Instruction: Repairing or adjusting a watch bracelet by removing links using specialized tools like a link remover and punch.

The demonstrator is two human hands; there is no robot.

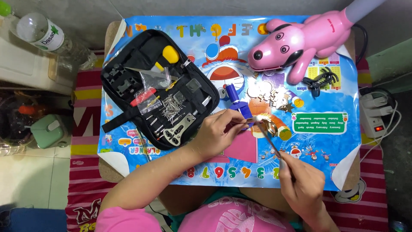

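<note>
My left hand (pixel 218 131) pinches a small shiny watch part (pixel 267 124) over the cartoon-printed table mat (pixel 326 141), close to a blue watch tool (pixel 238 102). My right hand (pixel 300 182) grips a thin metal pointed tool (pixel 268 138) whose tip reaches the part held by the left hand. Both hands work near the middle of the mat, just in front of my body.
An open black tool case (pixel 128 56) with pins, a yellow-headed hammer (pixel 168 55) and metal tools lies at the left. A pink dog-shaped lamp (pixel 300 41) stands at the back right, a black clip (pixel 319 79) below it. A plastic bottle (pixel 43 36) and a power strip (pixel 375 116) flank the table.
</note>
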